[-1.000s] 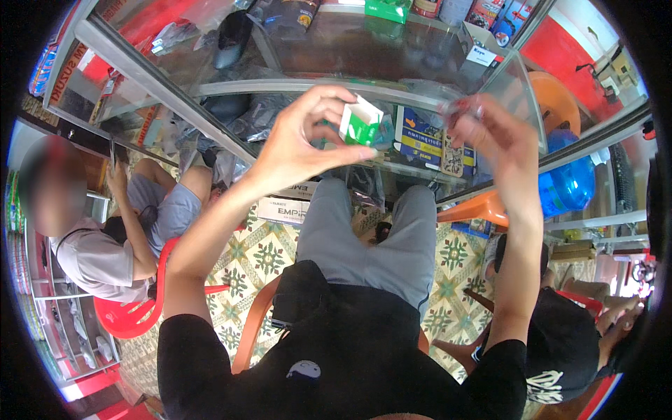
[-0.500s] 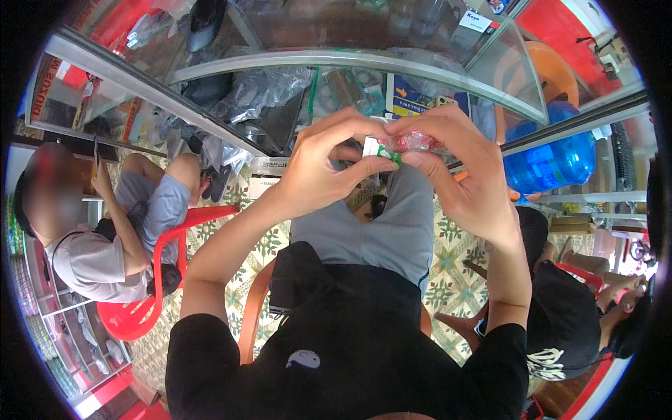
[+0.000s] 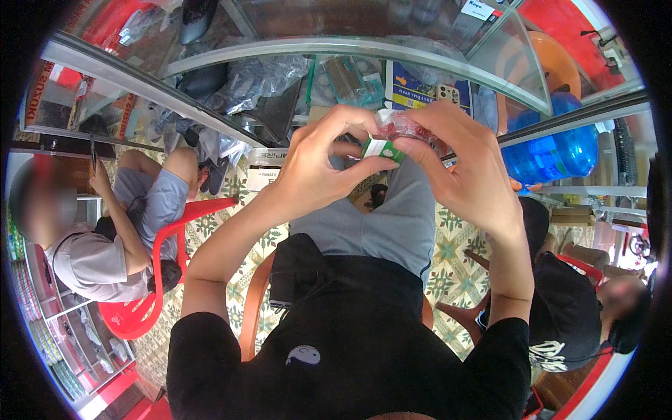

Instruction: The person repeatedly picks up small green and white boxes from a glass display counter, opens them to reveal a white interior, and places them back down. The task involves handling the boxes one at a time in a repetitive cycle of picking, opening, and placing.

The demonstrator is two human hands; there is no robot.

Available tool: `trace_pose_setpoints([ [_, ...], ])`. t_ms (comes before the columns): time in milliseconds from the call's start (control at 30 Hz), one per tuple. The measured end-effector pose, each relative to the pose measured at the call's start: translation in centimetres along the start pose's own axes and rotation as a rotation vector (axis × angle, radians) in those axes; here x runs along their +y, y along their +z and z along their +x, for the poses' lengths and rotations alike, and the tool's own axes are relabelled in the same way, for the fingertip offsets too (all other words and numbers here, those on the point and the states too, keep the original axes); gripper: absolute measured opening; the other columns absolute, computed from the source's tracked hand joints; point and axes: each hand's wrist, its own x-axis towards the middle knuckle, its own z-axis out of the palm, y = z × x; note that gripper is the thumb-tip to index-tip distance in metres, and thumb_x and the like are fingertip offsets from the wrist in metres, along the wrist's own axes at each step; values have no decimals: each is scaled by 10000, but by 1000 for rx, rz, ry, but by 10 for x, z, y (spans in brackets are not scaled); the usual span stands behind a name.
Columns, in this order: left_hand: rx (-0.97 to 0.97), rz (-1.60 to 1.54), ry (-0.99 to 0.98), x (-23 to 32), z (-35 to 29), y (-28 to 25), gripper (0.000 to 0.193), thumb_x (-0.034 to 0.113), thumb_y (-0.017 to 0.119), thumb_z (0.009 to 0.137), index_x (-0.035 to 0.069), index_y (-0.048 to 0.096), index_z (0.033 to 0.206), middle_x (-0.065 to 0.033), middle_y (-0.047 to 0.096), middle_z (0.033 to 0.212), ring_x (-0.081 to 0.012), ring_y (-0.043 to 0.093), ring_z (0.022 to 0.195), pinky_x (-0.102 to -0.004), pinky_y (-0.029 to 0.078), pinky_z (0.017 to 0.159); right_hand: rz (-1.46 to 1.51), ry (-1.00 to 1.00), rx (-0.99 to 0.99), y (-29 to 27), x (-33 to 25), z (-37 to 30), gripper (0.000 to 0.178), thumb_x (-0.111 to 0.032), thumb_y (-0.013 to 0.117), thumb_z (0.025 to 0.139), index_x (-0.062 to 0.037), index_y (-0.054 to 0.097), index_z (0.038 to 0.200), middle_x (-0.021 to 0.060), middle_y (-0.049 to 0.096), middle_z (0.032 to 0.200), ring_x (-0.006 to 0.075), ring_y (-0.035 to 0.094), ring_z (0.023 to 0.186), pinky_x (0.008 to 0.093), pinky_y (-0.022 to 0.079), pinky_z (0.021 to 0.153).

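Over my lap, both hands are raised and meet at a small green-and-white carton (image 3: 382, 149). My left hand (image 3: 320, 155) is closed on the carton's left end, with the thumb below and the fingers curled above. In the closed fingers of my right hand (image 3: 470, 162) is a crinkled clear plastic packet (image 3: 402, 126) with something red inside; the curled fingers partly cover it. My right thumb reaches the carton's right end. What the packet contains is too blurred to name.
Ahead stands a glass display case (image 3: 308, 49) with a metal frame and plastic bags inside. A large blue water bottle (image 3: 549, 150) is at the right. On the left, a person sits on a red chair (image 3: 157, 280); another person in black (image 3: 560, 315) is at the right.
The carton has turned so that more of its green side shows. The clear packet has shifted up and left, now behind the carton. My view has tilted slightly.
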Motion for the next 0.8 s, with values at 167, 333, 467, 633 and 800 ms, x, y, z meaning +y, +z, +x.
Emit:
trace_pose_setpoints([
  [167, -23, 62, 40, 2, -4, 3, 409, 38, 909, 838, 39, 646, 1152, -87, 728, 1136, -184, 753, 1007, -346, 694, 833, 4, -48, -16, -1, 4, 3, 278, -4, 782, 885, 14, 713, 1154, 165, 707, 960, 405, 698, 875, 425, 568, 773],
  [333, -41, 78, 32, 3, -8, 4, 400, 28, 907, 835, 26, 654, 1146, -91, 716, 1131, -200, 754, 992, -347, 694, 830, -23, -95, 6, 1, 13, 2, 264, -3, 826, 857, 20, 764, 1113, 136, 753, 976, 257, 711, 837, 336, 556, 741],
  [467, -43, 51, 25, 5, -8, 5, 400, 24, 908, 834, 22, 658, 1146, -88, 718, 1108, -193, 754, 1001, -349, 693, 838, 109, 33, 38, 6, 14, -1, 229, 13, 842, 844, 34, 794, 1067, 120, 791, 971, 175, 716, 812, 290, 560, 741],
  [633, -58, 45, -13, 10, -7, 4, 428, 6, 920, 818, 26, 652, 1152, -85, 712, 1130, -188, 752, 1035, -351, 690, 859, 309, 171, 109, 12, 18, -4, 176, -8, 831, 863, 6, 817, 1038, 120, 798, 947, 164, 738, 815, 301, 565, 721],
  [800, -60, -74, -99, 4, -10, 5, 433, 0, 918, 817, 28, 631, 1140, -74, 718, 1140, -167, 752, 1025, -347, 688, 862, 251, 108, 82, 14, 26, -11, 183, 21, 840, 846, 5, 820, 1027, 120, 800, 964, 189, 737, 838, 304, 569, 768],
])
